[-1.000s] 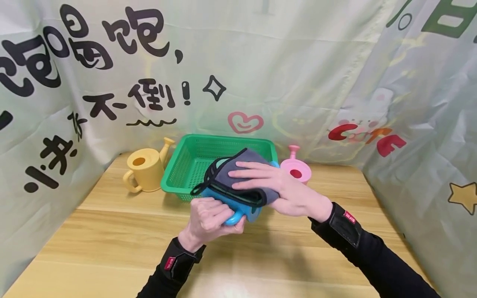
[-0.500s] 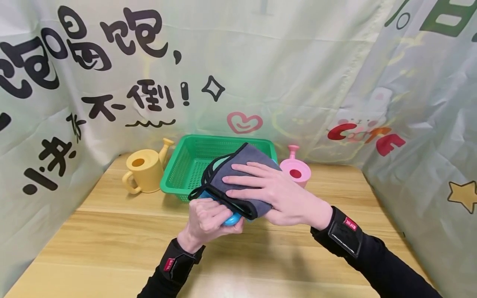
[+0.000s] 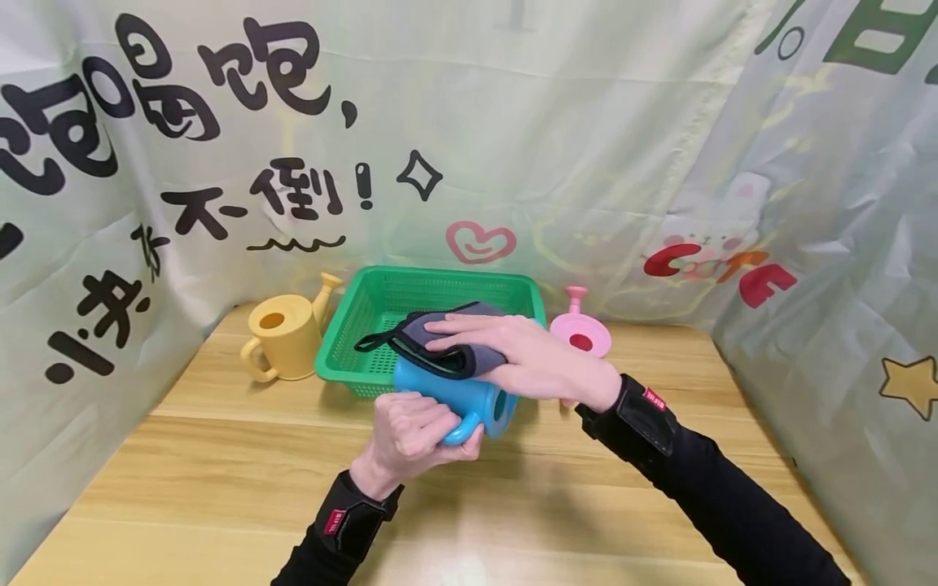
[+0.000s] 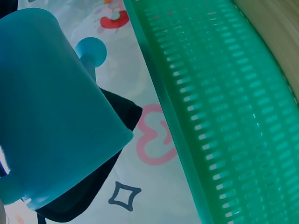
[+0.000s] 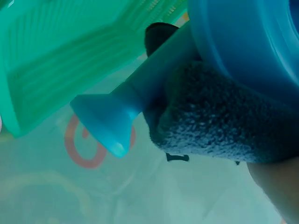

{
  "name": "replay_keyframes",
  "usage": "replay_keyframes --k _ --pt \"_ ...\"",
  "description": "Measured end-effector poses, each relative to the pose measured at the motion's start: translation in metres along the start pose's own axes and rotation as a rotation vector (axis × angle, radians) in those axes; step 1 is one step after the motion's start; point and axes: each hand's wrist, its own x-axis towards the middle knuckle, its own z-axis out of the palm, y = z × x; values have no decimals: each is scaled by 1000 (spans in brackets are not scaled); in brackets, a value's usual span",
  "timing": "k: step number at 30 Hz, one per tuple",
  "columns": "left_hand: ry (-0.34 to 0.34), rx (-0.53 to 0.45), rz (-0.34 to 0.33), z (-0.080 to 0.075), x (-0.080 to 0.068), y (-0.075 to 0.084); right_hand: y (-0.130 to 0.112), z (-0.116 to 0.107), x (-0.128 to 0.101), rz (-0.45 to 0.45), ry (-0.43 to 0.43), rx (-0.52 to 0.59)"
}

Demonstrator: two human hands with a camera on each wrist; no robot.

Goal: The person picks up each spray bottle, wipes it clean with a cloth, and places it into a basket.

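Observation:
A blue watering can (image 3: 443,391) is held tipped on its side above the table, its round opening turned to the right. My left hand (image 3: 410,431) grips it by the handle. On the can's far upper side lies a folded grey cloth (image 3: 416,332) with black edging and a small hanging loop. My right hand (image 3: 528,358) presses that cloth down with long, straight fingers. In the right wrist view, the fuzzy cloth (image 5: 210,116) wraps against the can beside its spout (image 5: 159,70), and the flared sprinkler head (image 5: 103,116) sticks out past it.
Behind the hands stands a green plastic basket (image 3: 359,317) with perforated walls. A yellow watering can (image 3: 289,342) is to its left and a pink watering can (image 3: 597,330) to its right. Printed fabric (image 3: 586,146) encloses the wooden table (image 3: 242,480) at the back and sides.
The right hand first drew the cloth nearer over the can, then moved it back toward the far side, uncovering the blue body and opening. The left hand stays in place.

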Motion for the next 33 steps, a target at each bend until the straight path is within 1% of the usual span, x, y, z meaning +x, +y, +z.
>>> replay_keyframes --k 4,6,7,8,10,14,15,17,19,21,26,28,31,33 --pt "-8 -5 -12 -1 -2 -2 -3 4 1 -133 5 -170" --pt "-9 -5 -13 -2 -1 -2 -5 4 1 -174 5 -216" --pt "-8 -3 -10 -1 -1 -2 -6 3 1 -177 7 -214" --pt "-7 -1 -8 -1 -1 -2 -6 3 1 -167 9 -201" --pt "-4 5 -3 -1 0 -2 -5 1 1 -106 10 -127" --pt "-4 11 0 -2 1 -2 0 -1 -1 65 18 88" --pt "-7 12 1 -2 1 -2 2 -1 -2 89 18 120" --pt "-11 10 -1 -3 2 -2 3 0 -4 99 22 134" --pt "-11 14 1 -3 2 -2 3 0 -5 67 33 106" --pt "-8 22 4 -4 2 -2 1 1 -6 21 52 50" --pt "-3 28 -10 -4 1 -4 -4 3 -8 -126 77 -103" --pt "-5 24 -17 -5 0 -5 -4 5 -10 -191 82 -141" --pt "-11 22 -28 -5 -1 -6 -1 5 -13 -254 97 -134" --pt "-6 21 -35 -5 -1 -7 1 5 -15 -258 102 -93"
